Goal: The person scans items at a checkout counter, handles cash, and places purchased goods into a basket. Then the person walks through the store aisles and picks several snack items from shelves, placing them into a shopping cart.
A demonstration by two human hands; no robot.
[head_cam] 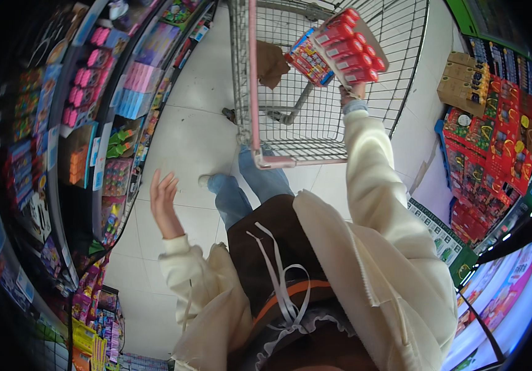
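Observation:
My right hand [357, 90] reaches over the wire shopping cart [307, 161] and grips the near end of a cardboard tray packed with several red-capped bottles [347, 46]; most of its fingers are hidden beneath the tray. Partly covered by that tray, a bright blue, red and yellow printed package [311, 60] is in the cart. A crumpled brown item [271, 64], perhaps a bag, lies near the cart's left side. My left hand [166, 204] is raised over the floor left of my legs, fingers loosely apart, holding nothing and touching nothing.
Shelves of toys and small packaged goods [90, 88] line the left side. On the right stand stacked red gift boxes [488, 134], brown cartons [463, 83] and a green box [446, 241]. The cart's pink handle [253, 83] runs along its left edge.

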